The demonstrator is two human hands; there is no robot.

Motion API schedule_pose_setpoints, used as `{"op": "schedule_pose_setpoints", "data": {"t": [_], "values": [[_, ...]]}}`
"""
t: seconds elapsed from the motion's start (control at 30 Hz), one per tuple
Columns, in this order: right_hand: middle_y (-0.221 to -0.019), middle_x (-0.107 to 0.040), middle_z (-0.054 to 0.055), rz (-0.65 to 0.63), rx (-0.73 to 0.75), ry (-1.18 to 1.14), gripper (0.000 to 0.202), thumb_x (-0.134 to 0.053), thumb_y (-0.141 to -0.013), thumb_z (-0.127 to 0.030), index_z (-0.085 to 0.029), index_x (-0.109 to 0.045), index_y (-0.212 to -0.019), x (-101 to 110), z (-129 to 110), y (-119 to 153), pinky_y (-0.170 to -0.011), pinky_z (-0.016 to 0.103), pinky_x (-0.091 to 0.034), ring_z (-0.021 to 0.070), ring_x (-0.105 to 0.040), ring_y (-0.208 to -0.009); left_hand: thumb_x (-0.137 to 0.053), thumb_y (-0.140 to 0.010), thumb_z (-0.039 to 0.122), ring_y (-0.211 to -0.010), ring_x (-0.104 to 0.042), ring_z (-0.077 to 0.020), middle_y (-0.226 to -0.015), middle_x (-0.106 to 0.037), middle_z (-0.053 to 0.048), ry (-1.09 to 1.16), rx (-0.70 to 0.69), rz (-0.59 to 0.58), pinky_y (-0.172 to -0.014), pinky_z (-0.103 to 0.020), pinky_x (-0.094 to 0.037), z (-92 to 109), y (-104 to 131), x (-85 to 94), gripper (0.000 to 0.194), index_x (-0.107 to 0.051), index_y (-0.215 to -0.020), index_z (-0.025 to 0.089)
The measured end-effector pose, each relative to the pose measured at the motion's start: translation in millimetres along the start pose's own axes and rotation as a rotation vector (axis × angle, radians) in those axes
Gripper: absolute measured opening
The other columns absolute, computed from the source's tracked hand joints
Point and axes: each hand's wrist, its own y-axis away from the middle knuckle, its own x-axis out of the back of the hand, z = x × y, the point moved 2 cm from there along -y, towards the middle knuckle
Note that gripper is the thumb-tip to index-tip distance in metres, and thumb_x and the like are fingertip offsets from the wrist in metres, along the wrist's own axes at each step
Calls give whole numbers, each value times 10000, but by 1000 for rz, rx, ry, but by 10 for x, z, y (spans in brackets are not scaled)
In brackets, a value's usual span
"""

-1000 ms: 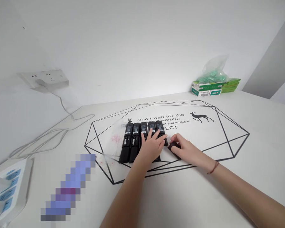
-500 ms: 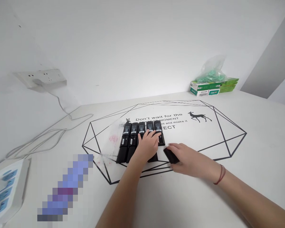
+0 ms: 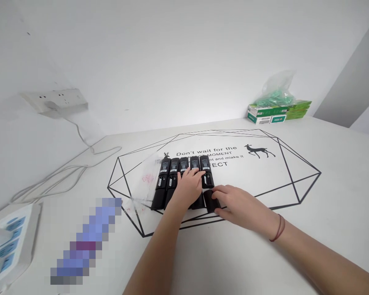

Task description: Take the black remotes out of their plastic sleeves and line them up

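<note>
Several black remote controls (image 3: 164, 166) lie side by side, backs up, with open battery compartments showing on some. My left hand (image 3: 190, 183) rests over the middle and right ones, its fingers spread on them. The rightmost remote (image 3: 205, 164) has its compartment uncovered. Just below that remote, my right hand (image 3: 230, 200) grips a black cover piece (image 3: 210, 200) between thumb and fingers at its right edge. Under the left end of the row lies a clear plastic bag (image 3: 144, 184) with red print.
Green and white boxes (image 3: 267, 114) with a plastic bag on top stand at the back right. A power strip (image 3: 17, 246) is at the lower left, near grey cables (image 3: 76, 176) and a blurred-out blue item (image 3: 89, 241). A wall socket (image 3: 53, 100) is above.
My right hand has moved left with the black cover piece, which now lines up below the rightmost remote. My left hand has shifted slightly left, showing more of that remote's compartment.
</note>
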Motion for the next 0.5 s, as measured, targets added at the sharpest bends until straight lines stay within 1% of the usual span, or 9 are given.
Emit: {"op": "schedule_pose_setpoints", "data": {"t": [0.1, 0.27, 0.4, 0.5], "values": [[-1000, -656, 95, -23, -23, 28, 186, -531, -840, -199, -179, -649, -982, -10, 9, -20, -736, 361, -492, 252, -627, -890, -292, -921, 194, -1349, -353, -292, -1403, -494, -44, -1, -1, -1, -1083, -612, -246, 7, 4, -3, 444, -554, -1271, 270], [-1019, -654, 86, -21, -27, 21, 193, -526, -864, -227, -176, -641, -1011, 8, 10, -37, -719, 367, -499, 242, -630, -863, -299, -914, 201, -1382, -288, -323, -1418, -480, -48, -17, -24, -1, -1074, -605, -275, 21, 13, -12, 445, -561, -1270, 251], [-1034, -650, 85, -12, -20, 29, 181, -534, -874, -244, -192, -643, -1010, 7, 25, -45, -704, 356, -492, 240, -629, -869, -284, -918, 201, -1397, -267, -300, -1439, -463, -25, -16, -44, -34, -1077, -619, -257, 33, 19, -21, 449, -554, -1272, 254], [-1000, -651, 77, -9, -25, 30, 175, -527, -879, -255, -207, -644, -1000, 3, 41, -50, -677, 344, -482, 235, -624, -853, -284, -917, 200, -1405, -256, -282, -1438, -463, -10, -4, -37, -55, -1084, -618, -242, 41, 24, -17, 448, -551, -1272, 259]]}}
